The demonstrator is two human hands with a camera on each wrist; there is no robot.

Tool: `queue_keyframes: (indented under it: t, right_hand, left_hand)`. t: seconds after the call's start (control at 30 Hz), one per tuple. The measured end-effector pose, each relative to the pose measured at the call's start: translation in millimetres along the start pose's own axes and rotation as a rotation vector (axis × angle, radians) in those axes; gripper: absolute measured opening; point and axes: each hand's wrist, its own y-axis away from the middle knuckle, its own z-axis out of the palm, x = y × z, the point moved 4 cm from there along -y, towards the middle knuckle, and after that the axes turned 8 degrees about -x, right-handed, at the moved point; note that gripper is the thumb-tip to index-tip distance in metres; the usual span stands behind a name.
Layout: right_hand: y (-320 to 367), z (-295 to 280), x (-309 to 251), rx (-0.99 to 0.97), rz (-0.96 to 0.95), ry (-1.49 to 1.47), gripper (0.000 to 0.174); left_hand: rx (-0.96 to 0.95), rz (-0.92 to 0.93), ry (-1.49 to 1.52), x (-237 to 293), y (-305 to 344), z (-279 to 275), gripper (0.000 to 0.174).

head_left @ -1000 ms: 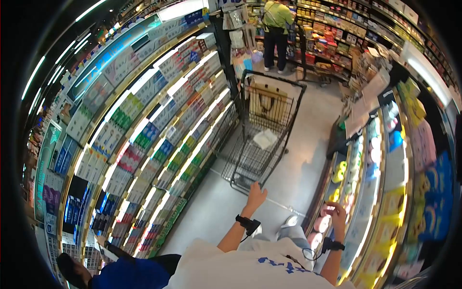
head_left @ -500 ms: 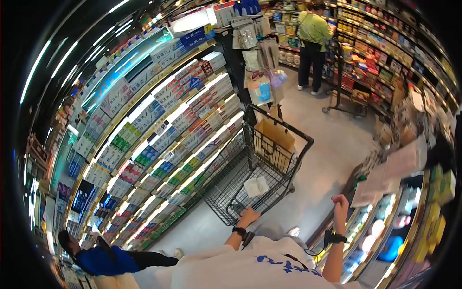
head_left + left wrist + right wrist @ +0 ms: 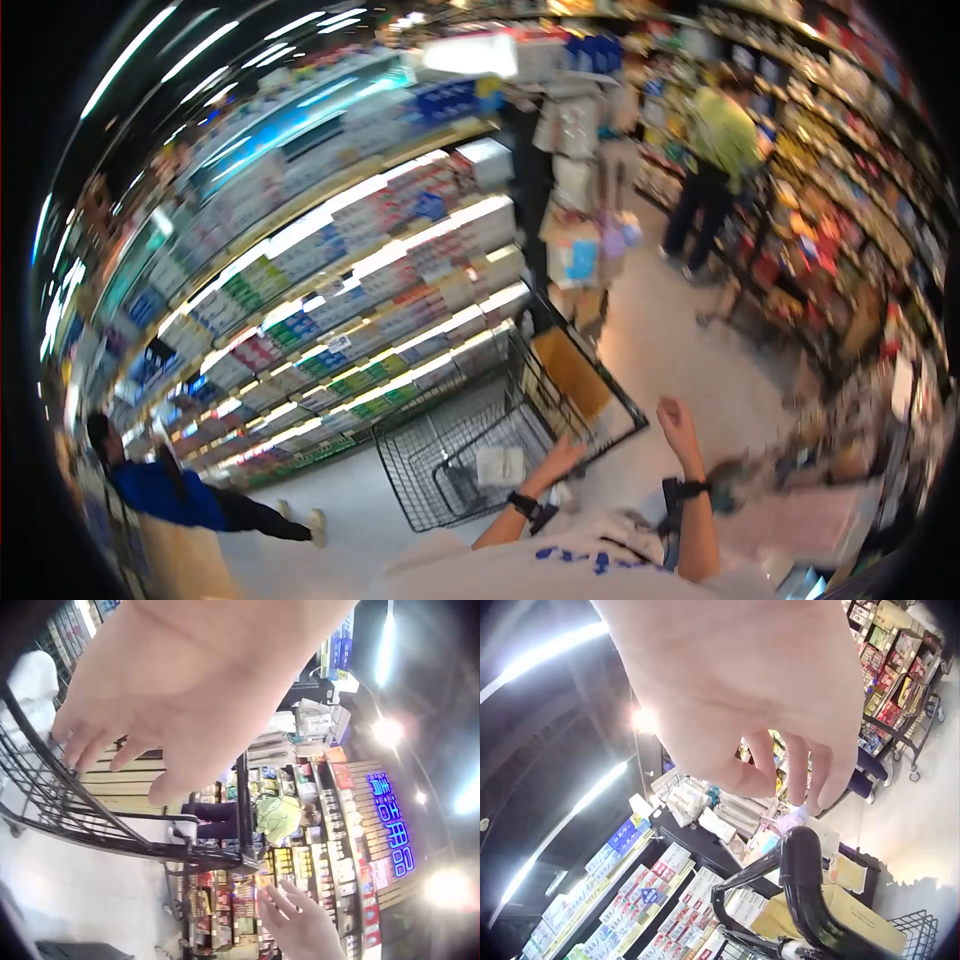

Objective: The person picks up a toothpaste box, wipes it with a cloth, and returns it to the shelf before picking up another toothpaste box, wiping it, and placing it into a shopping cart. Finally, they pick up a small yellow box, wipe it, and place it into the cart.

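Note:
A black wire shopping cart (image 3: 440,455) stands right in front of me in a shop aisle. Inside it lie a brown paper bag (image 3: 572,375) and a white packet (image 3: 498,465). My left hand (image 3: 562,455) reaches over the cart's near rim with its fingers straight. In the left wrist view the left hand (image 3: 172,697) hovers at the wire rim (image 3: 112,825); whether it touches is unclear. My right hand (image 3: 675,420) is raised beside the cart and holds nothing. In the right wrist view the right hand (image 3: 765,697) hangs loosely curled just above the black cart handle (image 3: 806,889).
Lit shelves of small boxes (image 3: 350,270) run along the left. A person in blue (image 3: 160,490) crouches at the lower left by those shelves. Another person in a green top (image 3: 715,150) stands far back beside more shelves (image 3: 860,250). Grey floor (image 3: 680,340) stretches ahead.
My right hand has left the right-hand shelf and risen toward the cart handle. The view has swung left and blurred. The cart now sits lower and closer, with my left hand still at its rim.

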Motion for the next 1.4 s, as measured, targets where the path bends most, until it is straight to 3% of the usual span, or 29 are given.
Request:
queue_keyframes:
  t: [0.07,0.13,0.2,0.27,0.33,0.4,0.5,0.57,0.67,0.73,0.77,0.8,0.83,0.87,0.93,1.0,1.07,1.1,1.17,1.3,1.4]
  right_hand:
    - [-40,-5,1,-0.052,-0.011,0.076,0.037]
    - [-72,5,3,-0.115,0.036,0.043,0.046]
    - [-104,13,11,-0.242,0.065,0.103,0.055]
    - [-126,33,-4,-0.399,0.135,0.102,0.068]
    - [-155,55,17,-0.564,0.128,0.114,0.083]
    - [-175,75,11,-0.770,0.110,0.105,0.090]
    - [-199,99,-3,-0.990,0.023,-0.040,0.092]
    - [-221,112,18,-1.046,-0.211,0.039,0.090]
    - [-237,122,12,-1.144,-0.363,0.163,0.089]
    - [-248,135,12,-1.178,-0.436,0.113,0.089]
    - [-253,140,13,-1.158,-0.494,0.089,0.090]
    - [-251,141,0,-1.149,-0.546,0.069,0.090]
    - [-255,142,-7,-1.196,-0.426,0.121,0.089]
    - [-260,148,-8,-1.110,-0.544,0.178,0.088]
    - [-265,156,-20,-0.947,-0.700,0.322,0.081]
    - [-265,154,-40,-0.808,-0.861,0.347,0.065]
    - [-262,156,-57,-0.880,-0.961,0.367,0.054]
    - [-262,165,-54,-0.968,-1.027,0.400,0.048]
    - [-255,182,-45,-1.217,-1.055,0.471,0.025]
    - [-242,199,-33,-1.345,-1.270,0.510,0.019]
    - [-255,207,-26,-1.463,-1.258,0.456,0.017]
  left_hand:
    - [0.076,0.157,-0.145,-20,-57,8,0.076]
    - [-0.009,0.078,-0.233,8,-59,8,0.078]
    - [-0.080,0.011,-0.161,18,-61,10,0.078]
    - [-0.010,-0.034,-0.088,20,-66,8,0.078]
    - [0.017,0.044,0.122,8,-79,10,0.074]
    - [-0.014,-0.255,0.228,14,-80,5,0.065]
    - [0.201,-0.276,0.351,-9,-106,10,0.056]
    - [0.315,-0.281,0.432,-12,-109,27,0.054]
    - [0.613,-0.259,0.387,9,-105,34,0.052]
    - [0.883,-0.282,0.122,34,-86,44,0.047]
    - [0.723,-0.442,0.192,64,-73,49,0.059]
    - [0.781,-0.466,0.245,65,-66,57,0.059]
    - [0.878,-0.294,0.017,72,-65,66,0.061]
    - [0.977,-0.144,-0.225,83,-59,79,0.063]
    - [0.996,-0.054,-0.147,119,-50,101,0.063]
    - [0.780,-0.134,0.179,133,-49,120,0.059]
    - [0.663,-0.011,0.211,115,-65,142,0.054]
    - [0.702,-0.016,0.029,142,-44,148,0.053]
    - [0.744,-0.028,0.131,146,-32,157,0.051]
    - [0.882,0.111,0.255,102,-45,167,0.059]
    - [0.983,-0.009,0.205,134,-15,177,0.066]
